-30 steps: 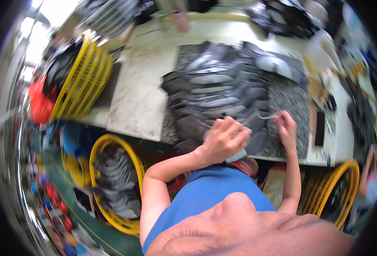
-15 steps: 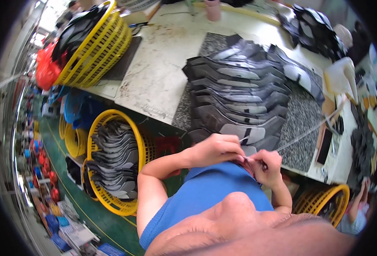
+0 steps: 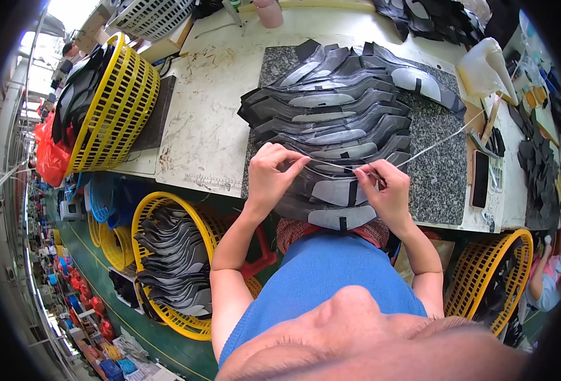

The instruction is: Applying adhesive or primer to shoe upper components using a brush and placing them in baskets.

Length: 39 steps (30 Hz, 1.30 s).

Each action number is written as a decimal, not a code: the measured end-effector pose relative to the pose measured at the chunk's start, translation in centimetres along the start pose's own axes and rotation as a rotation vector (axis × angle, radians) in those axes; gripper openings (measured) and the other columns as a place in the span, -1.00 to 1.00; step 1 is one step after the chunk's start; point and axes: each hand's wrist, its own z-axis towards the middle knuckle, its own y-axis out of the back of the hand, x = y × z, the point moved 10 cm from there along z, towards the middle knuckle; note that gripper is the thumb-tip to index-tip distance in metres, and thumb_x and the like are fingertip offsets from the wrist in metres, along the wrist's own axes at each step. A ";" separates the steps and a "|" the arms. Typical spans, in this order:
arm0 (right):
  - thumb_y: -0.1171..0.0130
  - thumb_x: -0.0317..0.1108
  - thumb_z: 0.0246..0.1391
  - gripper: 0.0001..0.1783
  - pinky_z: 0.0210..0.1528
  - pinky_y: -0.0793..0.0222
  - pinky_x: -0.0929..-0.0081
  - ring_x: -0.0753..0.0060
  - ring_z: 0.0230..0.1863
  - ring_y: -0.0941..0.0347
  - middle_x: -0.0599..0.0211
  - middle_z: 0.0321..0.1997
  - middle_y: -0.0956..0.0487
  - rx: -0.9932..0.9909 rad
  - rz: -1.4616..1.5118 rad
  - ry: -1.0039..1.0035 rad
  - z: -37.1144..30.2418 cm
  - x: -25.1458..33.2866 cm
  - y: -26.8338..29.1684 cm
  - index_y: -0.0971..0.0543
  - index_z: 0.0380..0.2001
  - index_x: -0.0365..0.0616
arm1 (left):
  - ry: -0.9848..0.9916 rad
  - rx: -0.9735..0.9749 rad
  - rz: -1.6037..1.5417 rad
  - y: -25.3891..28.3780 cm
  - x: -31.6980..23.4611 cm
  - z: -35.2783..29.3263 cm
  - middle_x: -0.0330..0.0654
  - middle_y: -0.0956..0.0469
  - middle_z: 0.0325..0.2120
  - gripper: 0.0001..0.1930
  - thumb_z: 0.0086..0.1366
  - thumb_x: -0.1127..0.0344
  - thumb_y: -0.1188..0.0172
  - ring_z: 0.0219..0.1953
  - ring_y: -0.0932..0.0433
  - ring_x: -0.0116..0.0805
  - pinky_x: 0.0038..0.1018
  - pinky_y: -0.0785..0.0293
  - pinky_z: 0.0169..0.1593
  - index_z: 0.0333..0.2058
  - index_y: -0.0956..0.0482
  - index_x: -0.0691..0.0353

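My left hand (image 3: 271, 179) pinches a thin white strip (image 3: 442, 141) between thumb and fingertips. Close by on the right, my right hand (image 3: 387, 190) pinches the same strip, which stretches fairly straight between the two. From my right hand it runs up to the right, toward the white plastic jug (image 3: 487, 70). Beneath both hands lies an overlapping row of dark grey curved pieces (image 3: 341, 136), with lighter grey patches and small black marks. The nearest pieces reach the table's front edge at my waist. One similar piece (image 3: 423, 82) lies apart at the upper right.
A speckled grey slab (image 3: 436, 190) lies under the pieces, with a phone (image 3: 480, 180) to its right. A yellow basket (image 3: 112, 108) stands on the table's left. More yellow baskets are below: one (image 3: 142, 216) left, another (image 3: 468, 279) right. A pink container (image 3: 269, 13) stands behind.
Both hands have moved away from my chest, out over the row of pieces, and spread apart with the strip between them. The view has shifted as well.
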 end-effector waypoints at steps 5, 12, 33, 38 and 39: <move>-0.46 -0.37 0.11 -0.84 -0.47 -0.31 0.47 0.46 -0.56 -0.39 0.33 -0.52 -0.52 -0.096 -0.006 -0.086 0.8 -2.4 1.3 -0.67 -0.38 -0.20 | -0.004 0.009 0.110 0.4 0.1 0.7 -0.24 -0.61 -0.54 -0.89 0.14 0.33 -0.52 -0.41 -0.52 -0.32 -0.38 -0.44 -0.30 -0.42 -0.78 0.20; -0.47 -0.30 0.10 -0.77 -0.43 -0.39 0.43 0.41 -0.52 -0.52 0.34 -0.45 -0.60 -0.092 -0.089 -0.070 1.5 -3.4 1.9 -0.60 -0.39 -0.17 | -0.175 -0.143 0.298 0.0 -3.5 0.7 -0.13 -0.57 -0.34 -0.83 0.13 0.58 -0.37 -0.23 -0.51 -0.11 -0.25 -0.45 -0.15 -0.32 -0.63 0.21; -0.45 -0.28 0.10 -0.81 -0.38 -0.56 0.26 0.24 -0.40 -0.65 0.39 -0.30 -0.58 -0.186 -0.249 0.178 3.9 -6.3 5.8 -0.66 -0.26 -0.05 | -0.580 0.217 0.593 -11.9 -11.8 -0.8 -0.24 -0.41 -0.20 -0.52 0.24 0.22 -0.30 -0.14 -0.42 -0.25 -0.30 -0.37 -0.11 0.14 -0.59 0.14; -0.27 -0.16 0.30 -0.68 -0.47 -0.31 0.25 0.14 -0.56 -0.44 0.19 -0.57 -0.53 -0.010 -0.051 -0.057 2.0 -7.4 6.6 -0.56 -0.43 -0.18 | -0.563 0.230 0.578 -11.7 -11.6 -0.5 -0.22 -0.41 -0.20 -0.53 0.23 0.23 -0.31 -0.14 -0.42 -0.23 -0.29 -0.36 -0.11 0.12 -0.60 0.15; -0.21 -0.12 0.32 -0.63 -0.45 -0.33 0.19 0.06 -0.55 -0.46 0.15 -0.59 -0.52 0.016 0.022 -0.091 1.9 -8.3 6.1 -0.56 -0.45 -0.20 | -0.567 0.233 0.573 -11.7 -11.6 -0.6 -0.22 -0.41 -0.20 -0.53 0.23 0.23 -0.31 -0.14 -0.42 -0.23 -0.29 -0.36 -0.11 0.12 -0.60 0.15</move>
